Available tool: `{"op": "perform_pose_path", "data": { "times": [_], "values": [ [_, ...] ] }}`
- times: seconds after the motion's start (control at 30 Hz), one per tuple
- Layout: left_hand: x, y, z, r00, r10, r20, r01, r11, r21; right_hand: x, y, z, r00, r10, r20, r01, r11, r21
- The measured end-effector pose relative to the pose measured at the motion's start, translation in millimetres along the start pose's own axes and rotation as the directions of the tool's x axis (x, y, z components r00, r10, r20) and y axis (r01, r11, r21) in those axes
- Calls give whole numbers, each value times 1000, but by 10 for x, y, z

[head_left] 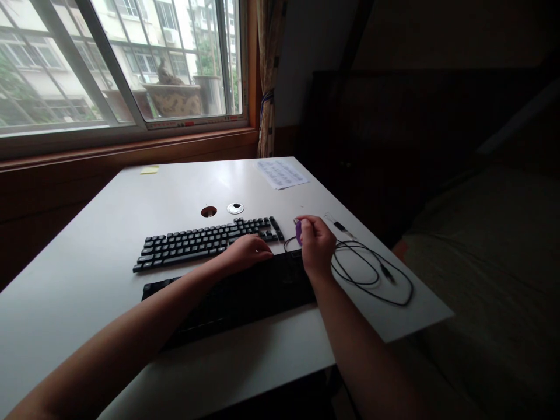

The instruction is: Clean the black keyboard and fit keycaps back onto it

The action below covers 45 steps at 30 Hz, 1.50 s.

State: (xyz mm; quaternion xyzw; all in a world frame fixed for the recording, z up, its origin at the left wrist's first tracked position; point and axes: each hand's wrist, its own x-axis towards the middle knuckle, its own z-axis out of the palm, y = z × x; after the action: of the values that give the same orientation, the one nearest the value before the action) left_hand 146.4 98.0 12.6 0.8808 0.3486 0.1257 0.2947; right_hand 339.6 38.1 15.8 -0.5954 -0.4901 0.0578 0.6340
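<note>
Keyboard [245, 300] on wht desk [56, 256] nr window [111, 64]

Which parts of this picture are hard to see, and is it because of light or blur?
Head view: window daylight makes glare on the far table; the black base loses detail in darkness; the room's right side is nearly black; the paper has blurred, unreadable writing.

Head-height view forward, down; rather dim.
</note>
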Motion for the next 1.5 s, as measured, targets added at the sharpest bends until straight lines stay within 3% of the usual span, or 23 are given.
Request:
{"op": "perform_pose_path", "data": {
  "times": [0.17,0.57,0.9,1.2,1.5],
  "values": [
    [1,55,-11,999,-35,38,35,999,-15,-3,14,2,1000,6,27,-6,1000,12],
    [4,104,-5,1000,-23,-5,23,997,78,-4,11,-3,999,10,52,-11,1000,19],
    [-78,180,82,994,44,-97,-13,954,298,-5,42,6,997,7,81,-7,1000,-8],
    [-123,279,157,990,89,-113,-30,897,440,2,57,15,997,-16,80,18,1000,-23],
    [-288,124,171,981,88,-175,-6,906,423,30,87,61,968,-47,245,73,992,-100]
  ]
}}
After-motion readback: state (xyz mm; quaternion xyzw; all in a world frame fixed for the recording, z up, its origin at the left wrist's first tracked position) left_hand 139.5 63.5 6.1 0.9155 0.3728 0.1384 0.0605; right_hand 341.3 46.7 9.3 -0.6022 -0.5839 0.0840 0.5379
